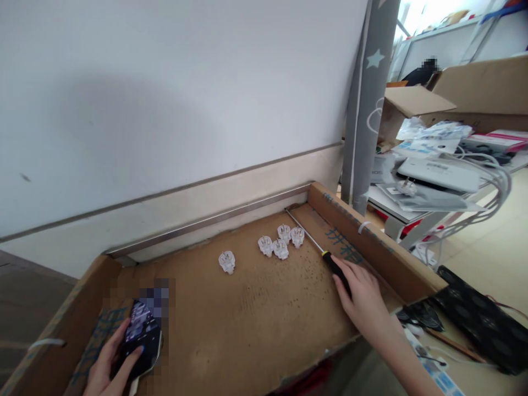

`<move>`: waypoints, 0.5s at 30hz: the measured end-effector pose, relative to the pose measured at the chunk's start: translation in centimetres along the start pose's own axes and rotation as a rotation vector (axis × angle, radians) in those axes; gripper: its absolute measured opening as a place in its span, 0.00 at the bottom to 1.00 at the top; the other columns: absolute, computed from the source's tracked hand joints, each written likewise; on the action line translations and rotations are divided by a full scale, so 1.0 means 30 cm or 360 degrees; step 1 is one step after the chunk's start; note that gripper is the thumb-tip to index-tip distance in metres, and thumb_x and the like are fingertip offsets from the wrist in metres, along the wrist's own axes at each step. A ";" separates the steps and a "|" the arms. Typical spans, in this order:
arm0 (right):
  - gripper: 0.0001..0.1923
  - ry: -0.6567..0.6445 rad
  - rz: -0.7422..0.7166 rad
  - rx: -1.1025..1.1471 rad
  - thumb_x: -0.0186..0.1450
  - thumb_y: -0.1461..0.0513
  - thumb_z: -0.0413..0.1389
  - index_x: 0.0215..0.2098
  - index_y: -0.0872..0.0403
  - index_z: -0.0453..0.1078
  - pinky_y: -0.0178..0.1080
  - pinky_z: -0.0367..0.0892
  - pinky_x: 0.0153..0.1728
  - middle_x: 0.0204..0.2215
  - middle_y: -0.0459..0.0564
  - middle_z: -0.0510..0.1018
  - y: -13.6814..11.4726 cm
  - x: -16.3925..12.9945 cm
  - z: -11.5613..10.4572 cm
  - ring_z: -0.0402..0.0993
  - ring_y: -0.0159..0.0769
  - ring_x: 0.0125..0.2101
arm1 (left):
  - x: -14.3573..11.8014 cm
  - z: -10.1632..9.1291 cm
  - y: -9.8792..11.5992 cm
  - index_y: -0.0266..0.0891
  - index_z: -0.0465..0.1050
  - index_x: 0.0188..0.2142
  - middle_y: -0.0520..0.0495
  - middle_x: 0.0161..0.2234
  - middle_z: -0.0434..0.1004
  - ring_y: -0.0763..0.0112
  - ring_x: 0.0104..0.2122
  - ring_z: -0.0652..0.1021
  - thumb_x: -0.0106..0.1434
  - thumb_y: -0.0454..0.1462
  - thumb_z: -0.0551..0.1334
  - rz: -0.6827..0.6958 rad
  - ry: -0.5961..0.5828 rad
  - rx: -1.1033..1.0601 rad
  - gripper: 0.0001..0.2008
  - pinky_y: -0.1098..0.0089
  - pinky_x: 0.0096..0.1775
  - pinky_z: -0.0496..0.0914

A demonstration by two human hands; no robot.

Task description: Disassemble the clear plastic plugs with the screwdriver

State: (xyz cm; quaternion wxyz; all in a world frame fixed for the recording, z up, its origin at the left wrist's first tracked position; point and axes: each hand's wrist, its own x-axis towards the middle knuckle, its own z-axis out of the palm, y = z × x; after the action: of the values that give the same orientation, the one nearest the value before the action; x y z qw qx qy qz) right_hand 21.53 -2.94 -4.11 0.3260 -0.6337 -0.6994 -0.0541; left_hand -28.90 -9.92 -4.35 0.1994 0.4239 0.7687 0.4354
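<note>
My right hand (358,294) lies on the black handle of a long screwdriver (307,236), whose metal shaft points toward the far right corner of a shallow cardboard tray (371,242). Whether the fingers close around the handle is hard to tell. My left hand (109,363) holds a black phone (142,335) at the tray's near left corner. Several white plug parts (281,242) sit clustered near the screwdriver shaft. A single white plug part (227,262) lies apart, to their left.
A white wall stands behind the tray. A grey post (365,110) rises at the right. Beyond it are cardboard boxes (474,88), packets and white cables (490,181) on a cluttered table. Black mesh material (478,319) lies near my right forearm.
</note>
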 end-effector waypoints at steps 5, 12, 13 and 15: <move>0.19 -0.0054 0.0085 0.0098 0.69 0.59 0.43 0.56 0.52 0.63 0.43 0.65 0.46 0.47 0.53 0.71 0.006 -0.006 0.018 0.68 0.37 0.46 | 0.006 -0.002 -0.020 0.46 0.62 0.57 0.45 0.62 0.61 0.49 0.62 0.59 0.51 0.51 0.63 0.0005 0.0005 -0.0037 0.34 0.50 0.62 0.52; 0.20 -0.0010 -0.0093 0.0471 0.68 0.60 0.47 0.58 0.49 0.61 0.40 0.66 0.50 0.51 0.52 0.69 -0.101 -0.048 -0.075 0.66 0.34 0.51 | 0.012 -0.008 -0.019 0.47 0.62 0.57 0.45 0.62 0.60 0.49 0.62 0.58 0.51 0.50 0.63 0.0071 -0.0008 0.0032 0.34 0.50 0.62 0.52; 0.20 -0.0039 -0.0150 0.0489 0.68 0.61 0.47 0.58 0.48 0.61 0.39 0.66 0.49 0.51 0.51 0.69 -0.121 -0.062 -0.083 0.66 0.34 0.51 | 0.014 -0.008 -0.023 0.47 0.62 0.57 0.45 0.62 0.61 0.48 0.62 0.59 0.52 0.50 0.63 0.0082 -0.0001 0.0042 0.33 0.50 0.62 0.53; 0.21 -0.0107 -0.0250 0.0505 0.67 0.64 0.47 0.57 0.46 0.61 0.37 0.67 0.49 0.52 0.49 0.68 -0.158 -0.090 -0.085 0.65 0.32 0.51 | 0.016 -0.008 -0.035 0.46 0.61 0.58 0.43 0.61 0.62 0.48 0.61 0.62 0.53 0.50 0.61 0.0155 0.0012 0.0127 0.33 0.51 0.60 0.57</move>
State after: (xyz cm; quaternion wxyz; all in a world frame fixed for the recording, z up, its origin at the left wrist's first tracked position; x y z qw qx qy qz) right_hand 18.09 -7.38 -1.94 0.3932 -0.5193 -0.7569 0.0529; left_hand -29.85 -9.92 -5.08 0.1579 0.4668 0.7648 0.4151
